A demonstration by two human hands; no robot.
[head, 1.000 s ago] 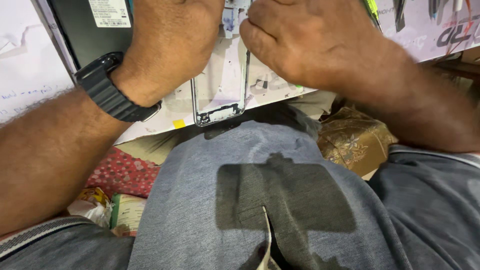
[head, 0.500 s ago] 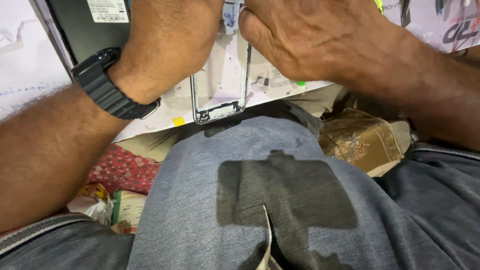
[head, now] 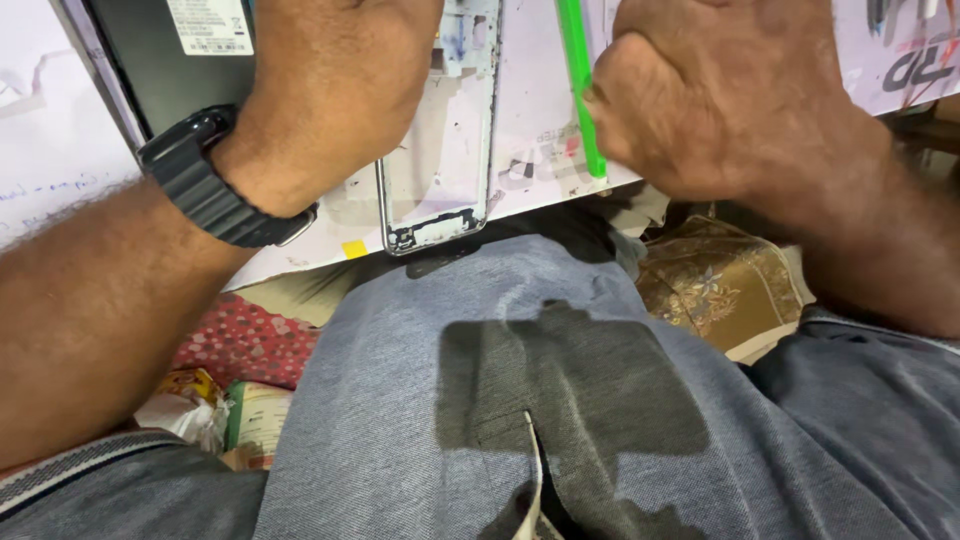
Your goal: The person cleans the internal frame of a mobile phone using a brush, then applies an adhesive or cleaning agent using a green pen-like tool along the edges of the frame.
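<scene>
Though marked, white board (head: 530, 110) under frame (head: 440, 215)

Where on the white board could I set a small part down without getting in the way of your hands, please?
The barest patch lies between the phone frame and the green pry tool. Another runs along the board's near edge, below the left hand, by a yellow sticker. The top left is crowded by the black device, the right side by the right hand.

We see the phone frame (head: 440, 150), a bare silver-edged rectangle, lying flat on the white work board (head: 540, 110), its lower end at the board's near edge. Just beside it the green plastic pry tool (head: 580, 90) stands nearly upright, its tip near that edge.
</scene>
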